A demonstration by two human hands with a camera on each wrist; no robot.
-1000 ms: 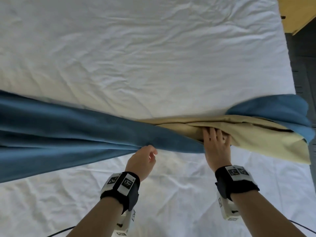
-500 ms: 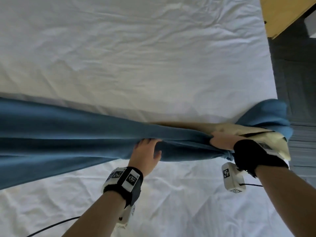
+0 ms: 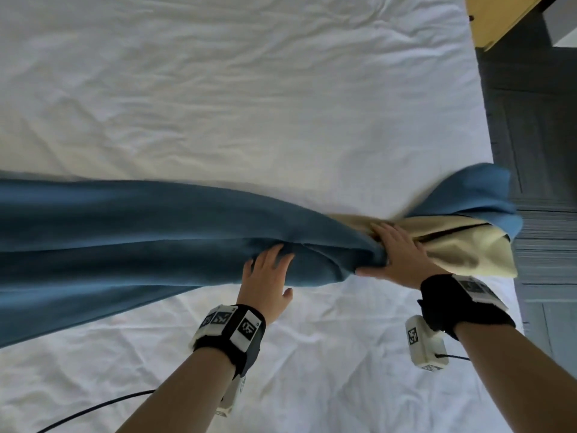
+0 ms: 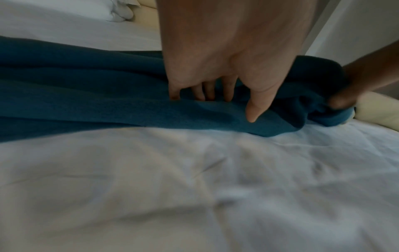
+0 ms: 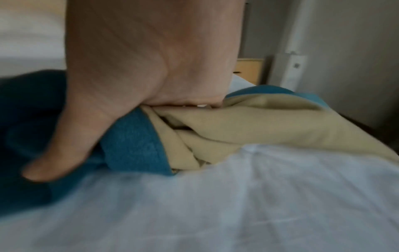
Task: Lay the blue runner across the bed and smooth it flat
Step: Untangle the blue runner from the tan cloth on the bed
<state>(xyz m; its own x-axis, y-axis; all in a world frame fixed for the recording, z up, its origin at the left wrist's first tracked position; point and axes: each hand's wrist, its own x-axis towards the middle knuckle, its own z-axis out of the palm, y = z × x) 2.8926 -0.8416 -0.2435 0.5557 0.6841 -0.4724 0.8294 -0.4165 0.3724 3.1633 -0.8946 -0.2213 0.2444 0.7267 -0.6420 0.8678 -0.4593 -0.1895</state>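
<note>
The blue runner [image 3: 140, 239] lies bunched in long folds across the white bed [image 3: 249, 104], from the left edge of the view to the bed's right edge. At its right end the cream lining [image 3: 462, 245] is turned up and a blue corner hangs past the mattress. My right hand [image 3: 396, 254] grips the gathered runner where blue meets cream. In the right wrist view its thumb [image 5: 49, 167] curls round the blue fold [image 5: 134, 145]. My left hand [image 3: 268, 273] rests on the runner's near fold just left of it. Its fingertips [image 4: 207, 95] press into the cloth and the thumb sticks out free.
The bed's right edge runs down the right side of the head view, with grey carpet [image 3: 537, 135] beyond it. A light wooden piece of furniture [image 3: 496, 17] stands at the top right. A black cable [image 3: 93, 410] trails over the creased sheet by my left forearm.
My right hand went from lying flat on the cream lining to gripping the gathered runner. My left hand moved up onto the blue fold. The runner's right end bunched tighter.
</note>
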